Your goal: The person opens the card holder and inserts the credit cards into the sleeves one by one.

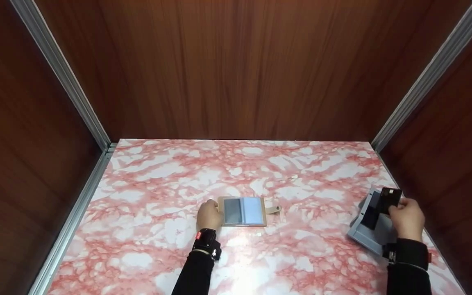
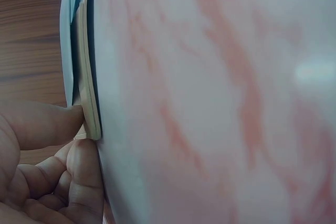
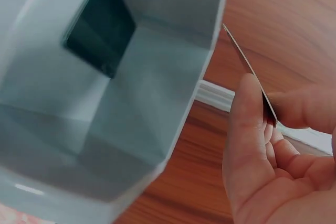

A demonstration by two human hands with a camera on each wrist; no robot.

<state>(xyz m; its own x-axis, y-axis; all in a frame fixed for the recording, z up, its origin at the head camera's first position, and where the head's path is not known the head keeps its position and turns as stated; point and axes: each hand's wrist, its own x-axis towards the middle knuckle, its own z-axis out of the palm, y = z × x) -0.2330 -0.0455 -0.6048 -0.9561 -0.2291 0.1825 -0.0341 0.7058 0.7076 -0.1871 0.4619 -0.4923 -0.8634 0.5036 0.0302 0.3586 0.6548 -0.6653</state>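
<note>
An open card holder with a tan cover and clear plastic sleeves lies in front of me, its snap strap stretched out to the right. My left hand pinches its left edge; the left wrist view has the thumb above the cover's corner and a curled finger below. At the right, my right hand holds a black bank card with a chip between thumb and fingers. The card is over a grey box. Another dark card lies inside that box.
The table has a red and white marbled top. Brown wood-grain panels rise at the back and both sides, with metal rails at their corners. The grey box stands close to the right panel.
</note>
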